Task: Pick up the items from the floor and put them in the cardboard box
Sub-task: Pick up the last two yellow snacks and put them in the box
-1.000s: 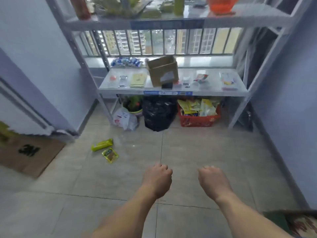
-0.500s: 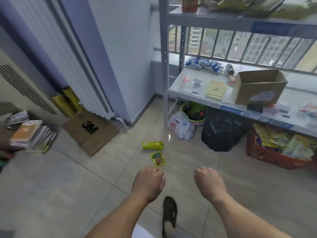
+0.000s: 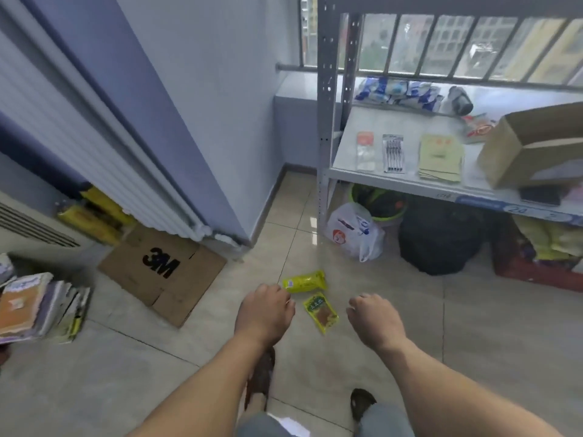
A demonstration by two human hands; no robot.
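Hovering above the tiled floor point(image 3: 473, 326), the left hand point(image 3: 265, 313) and right hand point(image 3: 375, 320) were loosely curled, holding nothing, flanking a yellow snack packet point(image 3: 321, 312); a green packet point(image 3: 304, 281) lay just beyond.

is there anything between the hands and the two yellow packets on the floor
Nothing visible. The yellow-green packet and the flat yellow snack packet lie on bare tile between the left hand and right hand, both of which hold nothing.
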